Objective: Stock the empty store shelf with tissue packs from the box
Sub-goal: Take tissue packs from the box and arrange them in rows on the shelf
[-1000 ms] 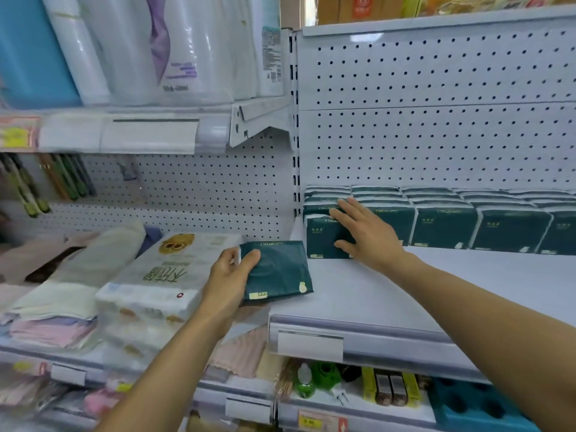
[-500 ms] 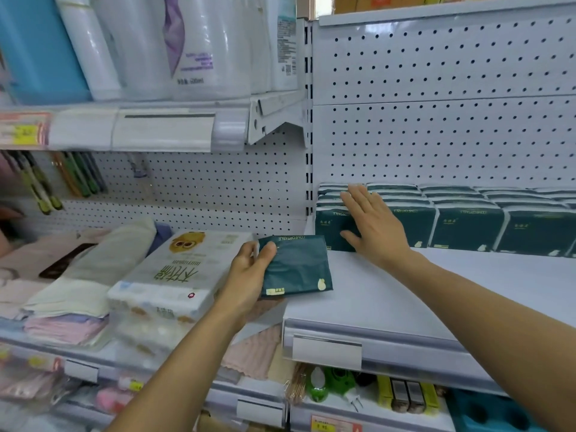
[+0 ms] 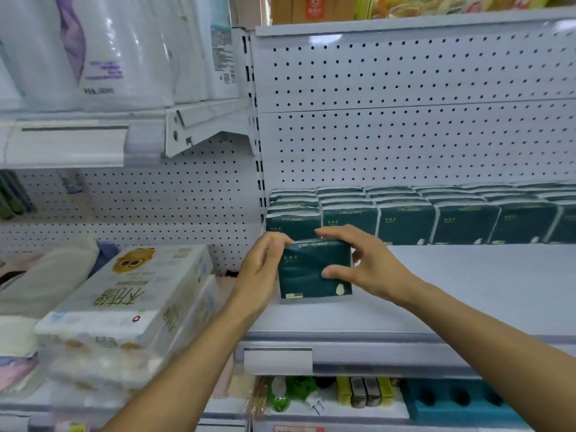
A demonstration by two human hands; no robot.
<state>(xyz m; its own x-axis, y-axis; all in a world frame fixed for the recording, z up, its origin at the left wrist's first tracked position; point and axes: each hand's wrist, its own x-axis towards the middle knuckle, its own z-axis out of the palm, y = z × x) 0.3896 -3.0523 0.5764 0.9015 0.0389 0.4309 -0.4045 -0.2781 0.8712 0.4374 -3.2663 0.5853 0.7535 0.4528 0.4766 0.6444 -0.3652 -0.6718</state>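
Both hands have come together since the earlier frames: my right hand has left the front of the stocked row and my left hand has carried the tissue pack off the neighbouring bay onto the white shelf. Head view, the only one. Pack now stands upright on its lower edge at the left end of the shelf, just in front of the row of tissue packs lined along the perforated back panel. Its broad dark green face points toward me, printed strip along the top edge, small pale mark at lower right; long axis runs left to right, parallel to the shelf front. Earlier it lay tilted, gripped by one corner. Left hand grips the pack's left side, fingers curled over the top left corner, wrist rising from below. Right hand holds the right side: thumb pressed on the front face, fingers arched over the top right edge, forearm reaching in from lower right. Both sets of fingers are closed on the pack. Cannot tell whether the pack touches the row behind. To the left, a white multipack with a yellow owl-like print sits on the adjoining shelf. A blank price label holder is on the shelf's front rail.
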